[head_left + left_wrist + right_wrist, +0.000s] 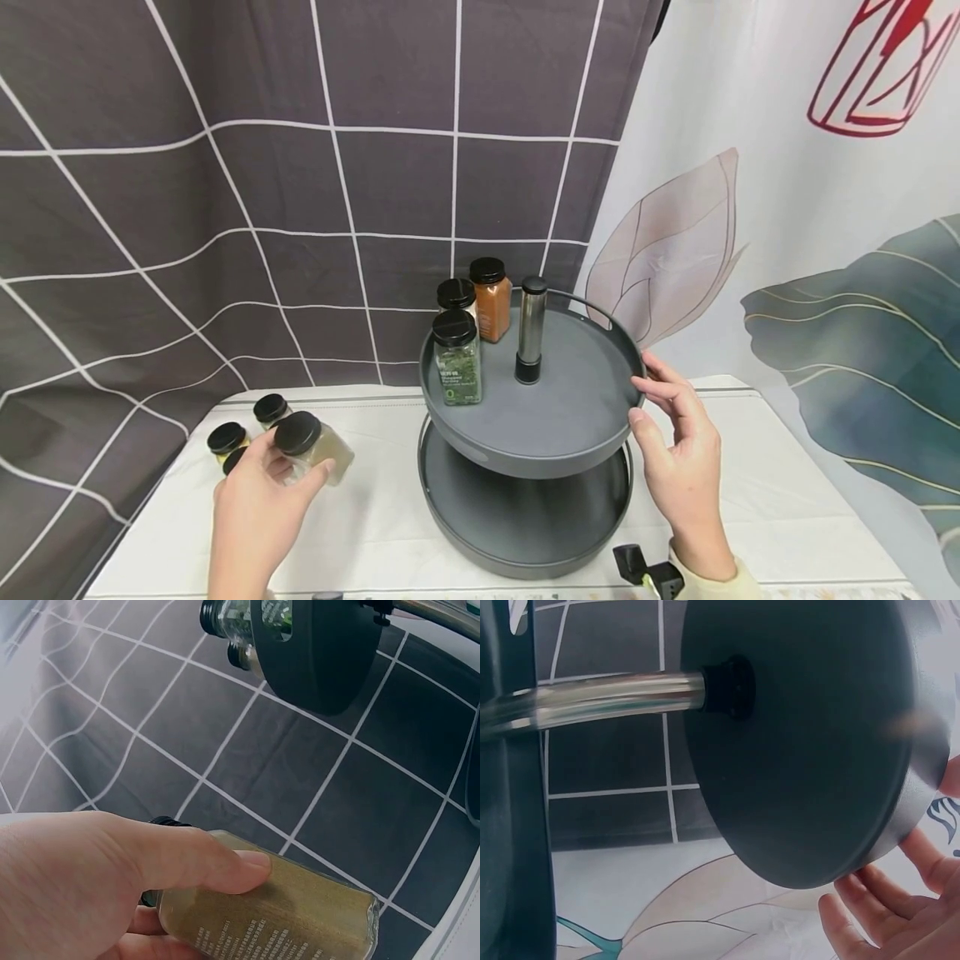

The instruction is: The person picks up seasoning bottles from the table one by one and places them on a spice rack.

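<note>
My left hand (258, 517) grips a clear spice jar (333, 458) with a black lid, tilted above the white tabletop. In the left wrist view, this jar (300, 900) shows brownish-green powder and printed white text, with the thumb across its side. Fingertips of my right hand (682, 446) touch the right outer rim of the upper tray (555, 417) of a grey two-tier rack. On that tray's left side stand a jar of green herbs (459, 371), an orange-brown spice jar (492, 308) and a partly hidden black-lidded jar (456, 293).
Beneath the upper tray is the rack's lower tray (525, 521). A metal post (532, 325) rises through the upper one. Several black-lidded jars, including a yellowish one (227, 440), stand on the tabletop (375, 500) at left, partly behind my left hand. A gridded curtain (390, 183) hangs behind.
</note>
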{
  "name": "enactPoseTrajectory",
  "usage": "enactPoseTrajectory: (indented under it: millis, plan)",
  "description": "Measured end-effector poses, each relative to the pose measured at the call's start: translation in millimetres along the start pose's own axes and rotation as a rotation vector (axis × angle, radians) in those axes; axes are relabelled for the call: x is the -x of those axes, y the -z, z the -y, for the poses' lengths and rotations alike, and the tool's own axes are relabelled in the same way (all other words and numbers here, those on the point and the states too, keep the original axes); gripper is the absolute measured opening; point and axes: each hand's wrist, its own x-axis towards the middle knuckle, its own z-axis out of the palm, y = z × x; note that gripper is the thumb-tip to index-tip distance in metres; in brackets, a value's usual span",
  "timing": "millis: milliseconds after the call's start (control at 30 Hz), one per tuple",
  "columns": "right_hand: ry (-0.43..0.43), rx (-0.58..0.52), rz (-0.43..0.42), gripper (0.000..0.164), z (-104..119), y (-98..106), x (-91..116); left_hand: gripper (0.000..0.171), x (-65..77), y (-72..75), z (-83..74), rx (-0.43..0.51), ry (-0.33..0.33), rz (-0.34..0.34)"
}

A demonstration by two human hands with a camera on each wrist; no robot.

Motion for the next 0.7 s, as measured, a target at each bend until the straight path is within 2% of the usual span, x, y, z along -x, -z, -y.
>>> enactPoseTrajectory:
  millis: [200, 400, 600, 700]
  plan:
    - [0.015, 0.023, -0.019, 0.023, 15.2, -3.8, -2.9, 0.061, 2.5, 3.2, -5.8, 0.027, -0.014, -0.016]
    - [-0.002, 0.089, -0.021, 0.021, 21.2, -3.0, -3.7, 0.057, 7.6, 8.7, -14.2, 0.056, -0.038, -0.063]
    - [-0.012, 0.115, -0.022, 0.020, 22.4, -3.1, -3.3, 0.053, 13.5, 15.7, -28.0, 0.087, -0.064, -0.095]
    - [-0.017, 0.116, -0.025, 0.021, 13.1, -1.4, -1.0, 0.051, 15.2, 18.2, -35.5, 0.092, -0.069, -0.110]
